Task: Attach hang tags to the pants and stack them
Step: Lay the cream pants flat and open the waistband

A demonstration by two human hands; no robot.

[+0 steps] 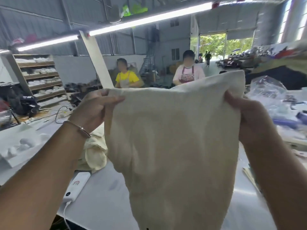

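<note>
Two bare forearms rise from the bottom edge, cut off below the elbows. The cream pants (174, 146) hang between them, above the white table (103, 196), hiding the table's middle; their lower end runs out of view. The left hand (93, 110) pinches the pants' upper left corner, fingers closed on the cloth, a bracelet (79, 128) on the wrist. The right hand (240, 113) grips the upper right corner, fingertips hidden behind the fabric. More cream fabric (94, 150) lies left of the pants.
</note>
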